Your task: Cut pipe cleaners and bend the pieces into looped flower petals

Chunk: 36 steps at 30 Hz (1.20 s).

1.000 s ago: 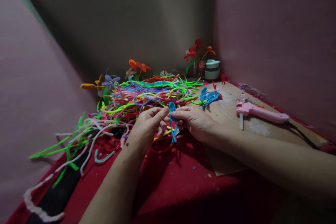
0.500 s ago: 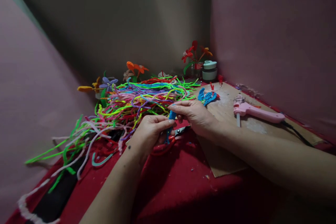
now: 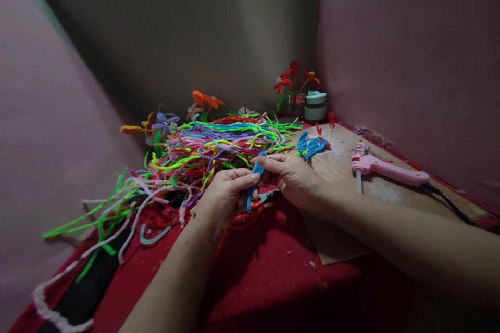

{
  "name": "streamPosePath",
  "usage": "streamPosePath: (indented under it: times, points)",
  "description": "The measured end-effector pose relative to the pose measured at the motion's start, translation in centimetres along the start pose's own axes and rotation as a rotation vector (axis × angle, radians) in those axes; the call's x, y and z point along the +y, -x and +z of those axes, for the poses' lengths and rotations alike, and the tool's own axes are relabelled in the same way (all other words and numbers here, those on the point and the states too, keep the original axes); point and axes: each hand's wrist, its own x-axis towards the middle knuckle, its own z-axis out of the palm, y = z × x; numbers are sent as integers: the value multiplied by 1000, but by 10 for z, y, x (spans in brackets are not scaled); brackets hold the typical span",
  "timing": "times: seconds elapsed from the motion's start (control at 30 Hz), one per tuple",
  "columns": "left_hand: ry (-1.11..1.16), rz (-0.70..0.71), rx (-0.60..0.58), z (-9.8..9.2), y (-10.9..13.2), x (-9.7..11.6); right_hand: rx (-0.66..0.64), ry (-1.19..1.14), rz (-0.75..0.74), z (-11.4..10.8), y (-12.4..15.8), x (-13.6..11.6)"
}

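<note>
Surface: red cloth (image 3: 273, 276) over a corner table, dull pink walls to either side, grey wall behind
Hand L: left hand (image 3: 224, 193) pinched closed on the blue pipe cleaner (image 3: 255, 170), thumb on top, fingertips pointing right
Hand R: right hand (image 3: 292, 177) pinched closed on the same piece from the other side, fingertips pointing left; the two hands meet at it, fingertips almost touching
Held piece: short, bent, raised just above the cloth between both hands; top end shows above the fingers, lower end hangs below the left thumb
Under hands: scissors (image 3: 269, 196) lying on the cloth, just below the right fingers, partly hidden
Behind hands: loose pile of pipe cleaners (image 3: 207, 143), green, pink, purple, yellow and red, spreading left across the cloth
Right of hands: cardboard sheet (image 3: 394, 195) under the right forearm; blue bent pieces (image 3: 311, 146) on its far end, near the right hand
Further right: pink glue gun (image 3: 386, 169) lying on the cardboard, cable trailing right, well apart from the hands
Back corner: red flowers (image 3: 291, 79) beside a small pale jar (image 3: 315, 104)
Back left: orange flowers (image 3: 205, 99) and a purple flower (image 3: 166, 119) behind the pile
</note>
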Motion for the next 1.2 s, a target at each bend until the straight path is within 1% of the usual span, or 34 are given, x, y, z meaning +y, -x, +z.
streamPosePath:
  times: [0.1, 0.2, 0.33, 0.43, 0.57, 0.7, 0.8, 0.9, 0.97, 1.07, 1.1, 1.2]
  points:
    - [-51, 38, 32, 0, -1, -3, -2, 32, 47, 0, 1, 3]
    - [-96, 46, 56, -1, 1, -3, 53, 44, 21, -1, -2, 2]
    - [-76, 75, 54, -3, 4, 2, 110, -2, 19, -3, -7, -4]
    - [-141, 169, 92, -4, 6, 7, 114, -1, 10, -6, -10, -7]
    - [-305, 289, 145, -3, 7, 8, 118, -26, 31, -9, -12, -6]
    - [-407, 416, 145, -2, 6, 6, 100, -57, 46, -10, -13, -5]
    - [-402, 509, 145, -2, 6, 6, 66, -54, 48, -9, -12, -5]
    - [-352, 538, 141, -3, 7, 7, 38, -18, 57, -6, -10, -5]
    - [-331, 548, 104, -4, 8, 8, 25, -9, 58, -5, -8, -5]
    - [-319, 505, 52, -5, 10, 9, 0, 1, 60, -5, -7, -5]
    - [-318, 483, 58, -5, 11, 10, -5, 6, 68, -4, -6, -4]
    - [-378, 455, 125, -6, 12, 11, 7, 15, 90, -4, -6, -3]
